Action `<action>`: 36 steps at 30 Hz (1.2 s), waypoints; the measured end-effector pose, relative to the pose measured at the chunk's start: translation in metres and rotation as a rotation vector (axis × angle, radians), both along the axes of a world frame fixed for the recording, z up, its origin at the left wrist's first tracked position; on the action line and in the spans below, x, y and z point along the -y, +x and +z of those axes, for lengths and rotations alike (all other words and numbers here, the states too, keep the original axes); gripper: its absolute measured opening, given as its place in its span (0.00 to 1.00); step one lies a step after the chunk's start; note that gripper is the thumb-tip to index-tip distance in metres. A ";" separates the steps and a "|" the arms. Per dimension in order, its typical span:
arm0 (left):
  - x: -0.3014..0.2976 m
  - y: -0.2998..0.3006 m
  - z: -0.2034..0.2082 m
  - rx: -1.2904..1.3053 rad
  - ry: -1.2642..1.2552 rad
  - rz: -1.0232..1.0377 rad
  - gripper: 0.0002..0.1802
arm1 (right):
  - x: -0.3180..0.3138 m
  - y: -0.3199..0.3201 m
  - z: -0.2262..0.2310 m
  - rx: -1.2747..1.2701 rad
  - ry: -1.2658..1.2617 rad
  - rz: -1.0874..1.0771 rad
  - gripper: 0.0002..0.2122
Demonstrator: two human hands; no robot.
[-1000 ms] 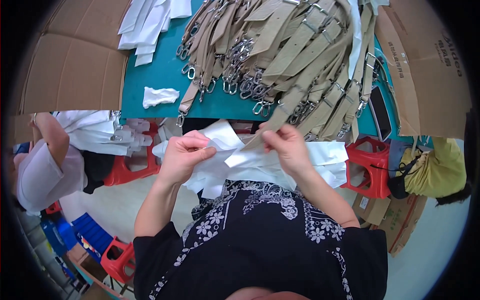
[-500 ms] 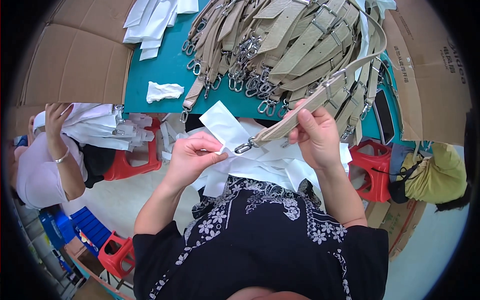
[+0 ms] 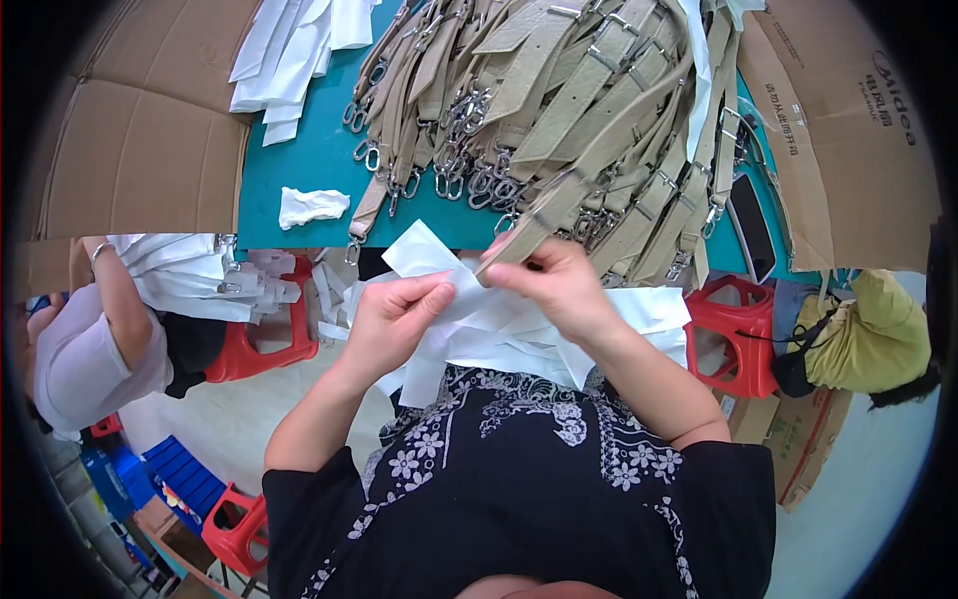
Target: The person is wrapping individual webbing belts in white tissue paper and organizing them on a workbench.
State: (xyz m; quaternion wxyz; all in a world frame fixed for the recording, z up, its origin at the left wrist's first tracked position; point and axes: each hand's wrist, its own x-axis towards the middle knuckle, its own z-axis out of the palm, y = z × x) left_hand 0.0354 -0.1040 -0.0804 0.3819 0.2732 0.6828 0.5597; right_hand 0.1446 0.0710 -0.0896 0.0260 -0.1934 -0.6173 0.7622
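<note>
My left hand (image 3: 397, 321) is closed, pinching a white paper strip (image 3: 417, 250) between thumb and fingers; the strip's upper part sticks up beyond the knuckles. Close beside it, my right hand (image 3: 559, 293) grips a beige strap (image 3: 544, 222) near its end. That strap runs up and back toward a big heap of similar straps (image 3: 559, 90) with silver buckles and clasps. The clasp on the held end is hidden by my fingers. More white strips (image 3: 519, 344) lie across my lap under both hands.
The green table (image 3: 289, 165) carries a stack of white strips (image 3: 299, 55), a crumpled white piece (image 3: 313, 207) and a dark phone (image 3: 752, 228). Cardboard (image 3: 140, 150) stands on either side. A person (image 3: 100, 329) sits at left, another (image 3: 858, 339) at right, near red stools (image 3: 733, 334).
My right hand has moved left and down along the strap to its end, close to my left hand. The strap's clasp, visible before, is now covered. My left hand keeps its pinch.
</note>
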 end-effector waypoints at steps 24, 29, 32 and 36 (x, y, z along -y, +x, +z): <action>0.022 -0.019 0.006 0.008 0.045 0.106 0.15 | 0.005 -0.027 0.009 -0.053 -0.161 0.190 0.11; 0.020 -0.022 0.003 0.012 0.020 0.063 0.15 | -0.012 -0.037 0.022 -0.060 -0.121 -0.034 0.09; 0.016 -0.021 0.005 0.013 0.041 0.101 0.16 | 0.006 -0.038 0.004 -0.096 -0.051 -0.136 0.09; 0.020 -0.020 0.006 -0.041 0.047 0.193 0.16 | 0.022 -0.052 0.017 -0.274 -0.171 -0.430 0.04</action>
